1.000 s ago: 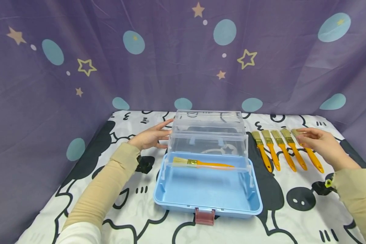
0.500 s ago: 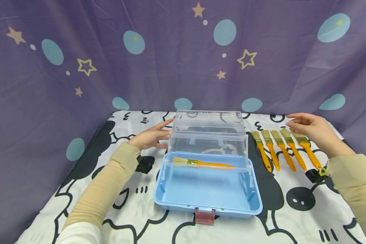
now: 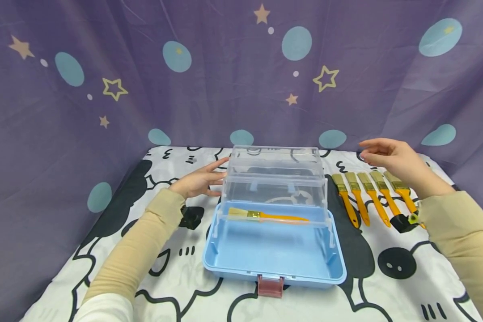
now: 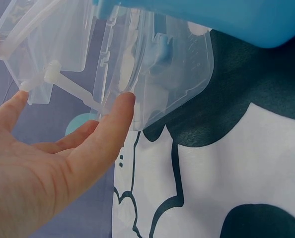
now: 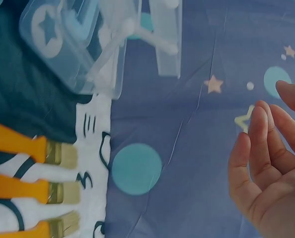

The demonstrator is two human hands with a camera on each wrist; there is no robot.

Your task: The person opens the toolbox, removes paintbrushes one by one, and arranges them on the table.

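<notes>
My left hand (image 3: 197, 182) has its fingers spread against the left side of the clear plastic lid and trays (image 3: 273, 190), which stand raised behind a light blue box (image 3: 277, 255). In the left wrist view, fingertips (image 4: 125, 106) lie right at the clear plastic. One paintbrush (image 3: 281, 218) with an orange handle lies crosswise at the back of the box, seen partly through clear plastic. My right hand (image 3: 398, 163) hovers beyond the bristle ends of several paintbrushes (image 3: 376, 203) laid side by side. Its fingers are loosely bent and hold nothing, as the right wrist view shows.
A reddish latch (image 3: 270, 286) hangs on the box's front edge. Under everything lies a black-and-white cartoon cloth (image 3: 177, 273). A purple curtain (image 3: 225, 103) with stars and blue ovals rises behind the table and at both sides.
My right hand has let go of the rightmost paintbrush in the row and moved up and left, towards the box. My left hand and the box have stayed in place.
</notes>
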